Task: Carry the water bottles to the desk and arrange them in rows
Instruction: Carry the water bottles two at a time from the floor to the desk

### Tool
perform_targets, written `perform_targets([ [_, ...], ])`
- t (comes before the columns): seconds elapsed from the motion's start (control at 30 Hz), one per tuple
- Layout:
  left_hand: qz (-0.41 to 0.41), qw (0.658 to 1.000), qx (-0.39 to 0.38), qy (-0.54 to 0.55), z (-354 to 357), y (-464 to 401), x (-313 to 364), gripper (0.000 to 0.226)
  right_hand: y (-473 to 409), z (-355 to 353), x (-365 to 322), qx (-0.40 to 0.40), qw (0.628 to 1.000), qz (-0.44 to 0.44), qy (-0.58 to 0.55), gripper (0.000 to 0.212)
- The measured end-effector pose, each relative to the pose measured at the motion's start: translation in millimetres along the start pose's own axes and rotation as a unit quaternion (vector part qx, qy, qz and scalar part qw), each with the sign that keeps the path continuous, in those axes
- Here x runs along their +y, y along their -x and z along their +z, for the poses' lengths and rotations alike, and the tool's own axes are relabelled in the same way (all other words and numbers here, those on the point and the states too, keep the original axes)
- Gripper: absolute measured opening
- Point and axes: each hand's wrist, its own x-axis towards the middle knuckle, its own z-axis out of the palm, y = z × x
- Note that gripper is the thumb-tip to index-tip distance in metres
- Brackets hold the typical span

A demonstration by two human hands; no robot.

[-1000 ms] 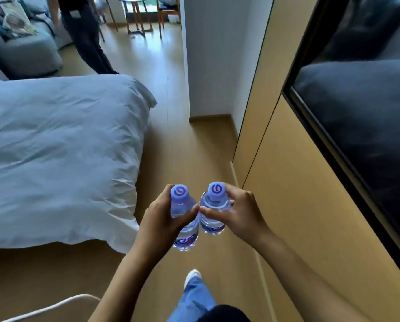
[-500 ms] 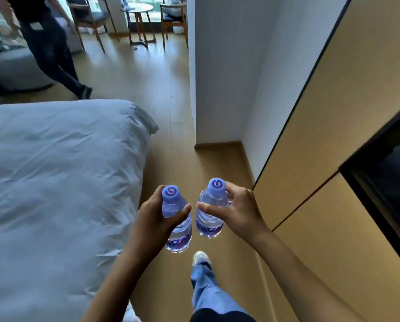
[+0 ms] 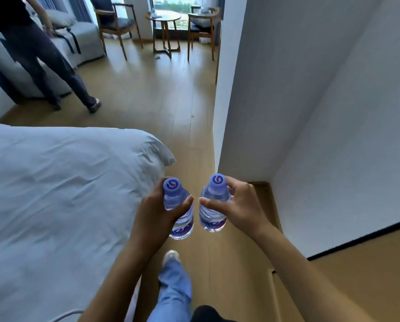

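In the upper left of the frame a second person in dark trousers (image 3: 43, 66) stands by a grey upholstered sofa (image 3: 78, 40), well apart from the carrying. Below, filling the left half, lies a bed under a rumpled white duvet (image 3: 54, 194); its corner reaches almost to the hands.

Just right of that corner, in the lower middle, the left hand (image 3: 154, 214) grips a small clear plastic water bottle with a purple cap (image 3: 179, 205), thumb across the front and fingers curled behind the shoulder. The bottle is upright, cap towards the camera, probably so it sits steady while walking. Close beside it but not touching, the right hand (image 3: 238, 205) holds a second clear purple-capped water bottle (image 3: 214, 205) the same way, thumb and fingers closed round its upper body. Both bottles hang in the air above the light wooden plank floor (image 3: 159, 108), one to a hand, likely to move two per trip. Beneath them a blue-jeaned leg with a white shoe (image 3: 173, 275) steps forward, so this looks like mid-carry.

At top centre a small round wooden table (image 3: 163, 18) stands between two wooden armchairs (image 3: 115, 22). To the right rises a white wall corner (image 3: 287, 101). No desk can be identified, so the arranging is not yet begun.
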Motion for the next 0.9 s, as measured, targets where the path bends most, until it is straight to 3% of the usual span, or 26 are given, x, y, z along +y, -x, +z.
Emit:
perform_targets([
  [0.33,0.062,0.996,-0.025,-0.053,-38,-283,-64,0.035,-280,48,11,0.022,0.999,0.016,-0.028,0.047],
  [0.6,0.059,0.996,-0.021,-0.055,-19,-488,-105,0.037,-479,46,50,0.046,0.999,0.017,-0.019,0.035],
  [0.9,0.05,0.997,0.021,-0.051,13,-731,-130,0.03,-728,20,90,0.038,0.999,-0.026,0.006,0.045],
])
